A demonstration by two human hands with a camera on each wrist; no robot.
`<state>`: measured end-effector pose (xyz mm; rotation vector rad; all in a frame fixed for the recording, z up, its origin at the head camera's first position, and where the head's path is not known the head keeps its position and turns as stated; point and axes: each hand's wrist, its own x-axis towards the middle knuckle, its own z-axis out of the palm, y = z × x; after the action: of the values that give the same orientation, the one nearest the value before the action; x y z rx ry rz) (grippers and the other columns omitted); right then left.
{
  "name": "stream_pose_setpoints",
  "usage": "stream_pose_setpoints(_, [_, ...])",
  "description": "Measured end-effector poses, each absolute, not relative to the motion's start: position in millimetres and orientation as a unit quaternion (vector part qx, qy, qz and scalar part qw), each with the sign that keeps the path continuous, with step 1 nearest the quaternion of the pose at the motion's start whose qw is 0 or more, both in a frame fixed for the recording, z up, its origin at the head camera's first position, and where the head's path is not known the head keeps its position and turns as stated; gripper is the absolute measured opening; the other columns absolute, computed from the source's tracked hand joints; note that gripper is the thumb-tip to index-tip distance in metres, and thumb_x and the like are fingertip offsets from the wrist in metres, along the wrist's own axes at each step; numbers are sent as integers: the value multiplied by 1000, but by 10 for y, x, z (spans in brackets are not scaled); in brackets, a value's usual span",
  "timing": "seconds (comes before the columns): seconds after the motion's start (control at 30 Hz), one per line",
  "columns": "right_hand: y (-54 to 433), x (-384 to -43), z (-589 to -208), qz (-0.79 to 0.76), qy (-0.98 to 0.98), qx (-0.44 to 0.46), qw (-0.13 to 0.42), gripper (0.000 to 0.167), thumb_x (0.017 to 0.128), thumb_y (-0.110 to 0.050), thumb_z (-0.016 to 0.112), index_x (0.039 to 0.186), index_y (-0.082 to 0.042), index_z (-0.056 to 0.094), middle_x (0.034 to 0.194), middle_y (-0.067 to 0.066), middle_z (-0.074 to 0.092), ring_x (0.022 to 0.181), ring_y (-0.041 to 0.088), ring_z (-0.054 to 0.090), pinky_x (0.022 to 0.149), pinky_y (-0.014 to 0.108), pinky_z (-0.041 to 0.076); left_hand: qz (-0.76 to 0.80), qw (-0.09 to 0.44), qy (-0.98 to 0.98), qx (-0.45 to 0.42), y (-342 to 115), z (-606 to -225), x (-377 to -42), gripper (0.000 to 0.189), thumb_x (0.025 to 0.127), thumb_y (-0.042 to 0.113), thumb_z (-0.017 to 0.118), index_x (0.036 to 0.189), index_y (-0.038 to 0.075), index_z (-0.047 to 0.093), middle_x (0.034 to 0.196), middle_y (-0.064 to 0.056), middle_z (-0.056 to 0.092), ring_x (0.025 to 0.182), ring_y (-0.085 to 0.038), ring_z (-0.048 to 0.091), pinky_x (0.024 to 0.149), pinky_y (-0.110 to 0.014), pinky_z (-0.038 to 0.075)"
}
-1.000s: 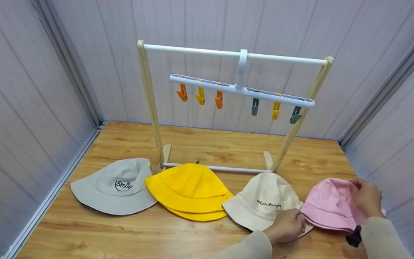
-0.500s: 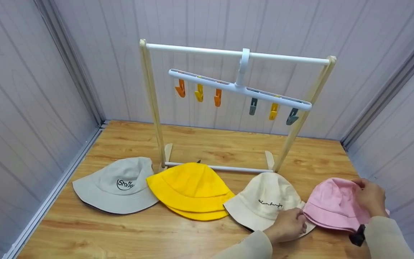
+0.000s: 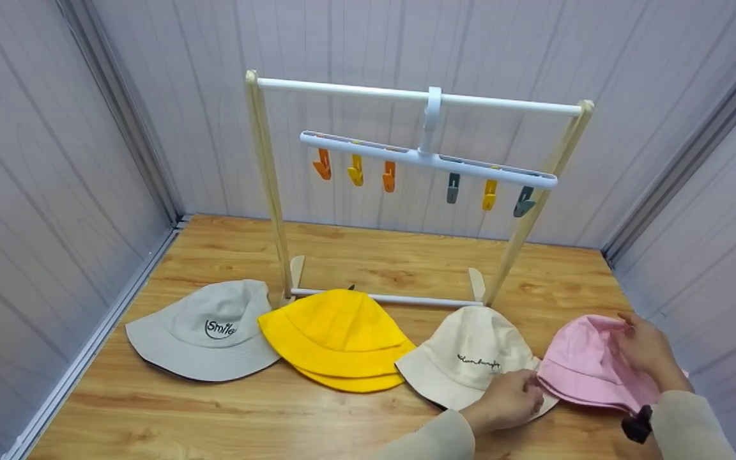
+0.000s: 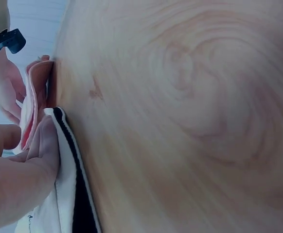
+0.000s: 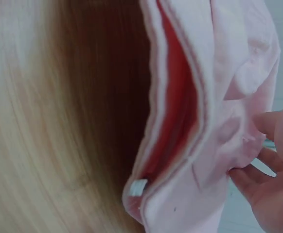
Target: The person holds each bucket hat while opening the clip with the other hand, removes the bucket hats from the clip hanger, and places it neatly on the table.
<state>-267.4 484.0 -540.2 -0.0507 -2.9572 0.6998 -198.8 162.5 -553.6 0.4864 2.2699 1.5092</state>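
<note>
A pink bucket hat [image 3: 588, 361] lies at the right end of a row of hats on the table. My right hand [image 3: 649, 351] holds the right side of its crown; in the right wrist view, thumb and fingers [image 5: 251, 179] are at the fabric, near the parted brim with a small white tag. My left hand [image 3: 508, 399] pinches the pink hat's left brim edge, lying over the brim of a cream bucket hat [image 3: 480, 358] with dark lettering. In the left wrist view the left fingers [image 4: 46, 145] partly hide where the two brims meet.
A yellow bucket hat [image 3: 339, 332] and a grey hat [image 3: 214, 338] marked "Smile" lie to the left. Behind stands a wooden rack [image 3: 266, 172], carrying a white hanger [image 3: 374, 150] with several coloured clips. Panel walls surround the wooden table [image 3: 214, 421] at the back and sides.
My right hand has shifted slightly at the pink hat's crown, its fingers now reaching further over the top. The left hand stays at the brim. The hats barely move.
</note>
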Motion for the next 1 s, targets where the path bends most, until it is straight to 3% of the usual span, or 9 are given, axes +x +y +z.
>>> stream_pose_setpoints(0.17, [4810, -2642, -5342, 234, -972, -7, 33, 59, 105, -13, 59, 146, 23, 37, 135, 53, 46, 125, 70, 45, 103, 78, 39, 518, 186, 815, 182, 1515, -5474, -2024, 38, 103, 12, 58, 139, 10, 68, 94, 7, 69, 87, 0, 59, 87, -16, 50])
stream_pose_setpoints(0.33, [4770, -2585, -5319, 239, -969, 14, 61, 59, 104, -11, 63, 145, 24, 39, 134, 53, 47, 121, 70, 48, 100, 80, 39, 513, 194, 814, 188, 1396, -5416, -2078, 42, 101, 14, 65, 143, 13, 65, 89, 10, 65, 82, -1, 58, 82, -17, 49])
stream_pose_setpoints(0.6, [4658, -2457, -5242, 257, -960, 17, 108, 58, 102, -10, 66, 145, 21, 42, 137, 53, 44, 126, 71, 41, 102, 82, 33, 517, 191, 805, 220, 1123, -5280, -2162, 44, 103, 15, 65, 147, 15, 62, 105, 9, 73, 90, 0, 65, 76, -18, 54])
stream_pose_setpoints(0.77, [4571, -2361, -5172, 266, -955, 23, 131, 58, 101, -8, 67, 145, 20, 43, 138, 51, 44, 129, 71, 39, 102, 82, 33, 508, 173, 805, 253, 882, -5162, -2211, 43, 103, 16, 65, 146, 16, 63, 112, 7, 73, 99, -1, 65, 82, -18, 54])
stream_pose_setpoints(1.0, [4389, -2236, -5021, 266, -950, 26, 163, 56, 100, -9, 68, 146, 16, 46, 140, 48, 46, 129, 69, 40, 101, 80, 34, 509, 143, 803, 276, 486, -5026, -2264, 43, 104, 16, 66, 146, 12, 62, 127, -6, 71, 110, -7, 66, 96, -23, 53])
